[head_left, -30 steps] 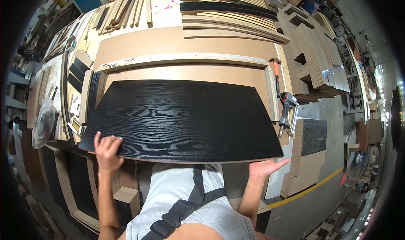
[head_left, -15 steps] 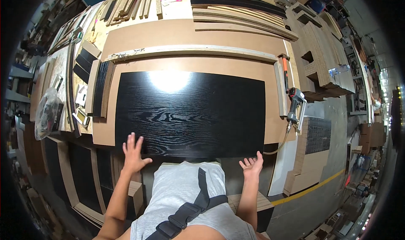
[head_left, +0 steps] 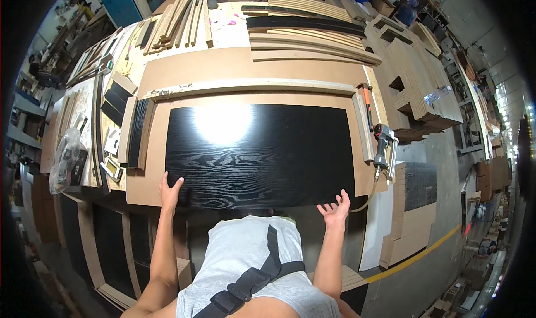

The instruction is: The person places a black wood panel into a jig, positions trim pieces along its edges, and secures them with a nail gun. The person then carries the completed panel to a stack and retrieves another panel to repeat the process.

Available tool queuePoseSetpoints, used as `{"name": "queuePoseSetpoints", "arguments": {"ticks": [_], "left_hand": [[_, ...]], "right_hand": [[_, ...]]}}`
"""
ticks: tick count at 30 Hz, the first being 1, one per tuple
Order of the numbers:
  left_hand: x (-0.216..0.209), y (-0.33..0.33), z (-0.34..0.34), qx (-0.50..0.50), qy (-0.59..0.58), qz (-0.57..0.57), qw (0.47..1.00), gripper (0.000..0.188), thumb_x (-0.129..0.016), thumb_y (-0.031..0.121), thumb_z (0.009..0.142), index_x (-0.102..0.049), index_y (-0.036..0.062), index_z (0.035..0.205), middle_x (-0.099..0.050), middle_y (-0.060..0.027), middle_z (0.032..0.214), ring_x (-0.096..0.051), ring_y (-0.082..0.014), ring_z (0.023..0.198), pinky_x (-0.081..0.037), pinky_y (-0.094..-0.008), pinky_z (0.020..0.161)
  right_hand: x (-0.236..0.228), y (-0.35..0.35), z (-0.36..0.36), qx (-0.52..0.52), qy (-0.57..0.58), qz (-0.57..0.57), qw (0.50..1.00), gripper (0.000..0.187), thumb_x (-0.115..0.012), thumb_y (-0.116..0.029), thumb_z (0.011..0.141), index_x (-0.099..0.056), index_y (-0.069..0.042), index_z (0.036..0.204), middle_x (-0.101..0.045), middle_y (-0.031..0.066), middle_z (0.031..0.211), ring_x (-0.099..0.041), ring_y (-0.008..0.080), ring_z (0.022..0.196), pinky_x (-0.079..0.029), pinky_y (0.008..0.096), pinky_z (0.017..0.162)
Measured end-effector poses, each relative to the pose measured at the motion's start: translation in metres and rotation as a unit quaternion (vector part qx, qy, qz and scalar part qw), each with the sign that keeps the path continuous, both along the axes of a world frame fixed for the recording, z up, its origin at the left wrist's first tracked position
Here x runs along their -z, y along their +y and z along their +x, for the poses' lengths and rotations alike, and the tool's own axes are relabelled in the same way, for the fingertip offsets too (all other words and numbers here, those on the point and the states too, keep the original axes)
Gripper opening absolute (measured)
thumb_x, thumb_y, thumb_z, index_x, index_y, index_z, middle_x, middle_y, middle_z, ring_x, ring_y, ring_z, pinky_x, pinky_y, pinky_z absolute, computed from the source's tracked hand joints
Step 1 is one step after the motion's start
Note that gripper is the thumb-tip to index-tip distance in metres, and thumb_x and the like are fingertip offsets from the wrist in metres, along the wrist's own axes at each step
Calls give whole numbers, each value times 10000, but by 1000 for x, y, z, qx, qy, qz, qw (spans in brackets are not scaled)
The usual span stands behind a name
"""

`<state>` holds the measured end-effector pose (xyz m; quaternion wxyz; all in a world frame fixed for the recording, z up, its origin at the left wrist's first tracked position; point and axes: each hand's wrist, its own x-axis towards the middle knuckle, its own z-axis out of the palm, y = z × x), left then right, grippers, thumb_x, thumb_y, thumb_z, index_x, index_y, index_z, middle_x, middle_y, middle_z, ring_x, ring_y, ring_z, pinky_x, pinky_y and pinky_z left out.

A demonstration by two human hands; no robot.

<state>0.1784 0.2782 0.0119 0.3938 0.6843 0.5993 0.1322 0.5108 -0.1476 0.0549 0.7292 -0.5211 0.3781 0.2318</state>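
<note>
A large black wood-grain panel lies flat within a light wooden frame, its near edge toward my body. My left hand is at the panel's near left corner, fingers stretched along the left edge, thumb apart over the top. My right hand is palm up beside the near right corner. Its fingers are spread and the fingertips are at the near edge; whether they bear any weight I cannot tell. The frame's far rail runs behind the panel, and its right rail stands close to the right edge.
To the right lie an orange-handled hammer and a nail gun with an air hose. Black and wooden strips stand at the left. Wooden slats are stacked at the back, and brown boards at the far right. A brown board lies underneath.
The panel has shifted right within the frame, nearer the right rail. My left hand has moved from over its surface to the left edge. My right hand remains by the near right corner.
</note>
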Motion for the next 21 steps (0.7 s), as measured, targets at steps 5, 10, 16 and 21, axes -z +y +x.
{"name": "queuePoseSetpoints", "arguments": {"ticks": [5,10,16,21], "left_hand": [[10,2,27,-9,-67,-24,997,811,-762,401,853,-429,53,1506,-424,-224,1532,-400,-372,1421,-333,-452,1166],[-7,2,62,5,-66,-41,997,753,-751,434,855,-494,93,1475,-438,-220,1524,-410,-368,1413,-335,-456,1162],[-17,0,92,22,-33,-45,998,687,-757,413,849,-574,64,1412,-479,-241,1474,-448,-356,1389,-360,-434,1147],[-3,4,85,18,-30,-42,998,713,-761,537,799,-631,124,1365,-477,-258,1382,-446,-399,1336,-360,-467,1130]], "right_hand": [[8,-3,50,1,-6,10,1000,988,-750,-477,813,-242,-106,1574,59,250,1664,-17,434,1542,-280,642,1151],[11,-4,79,-6,-13,18,1000,980,-751,-472,822,-233,-114,1573,77,253,1662,7,429,1546,-290,640,1149],[11,-3,97,-9,-25,21,999,966,-754,-468,820,-247,-115,1563,84,259,1659,7,433,1544,-310,642,1138],[3,1,106,5,-24,11,1000,949,-767,-465,794,-291,-81,1520,70,299,1640,-58,499,1517,-351,634,1123]]}}
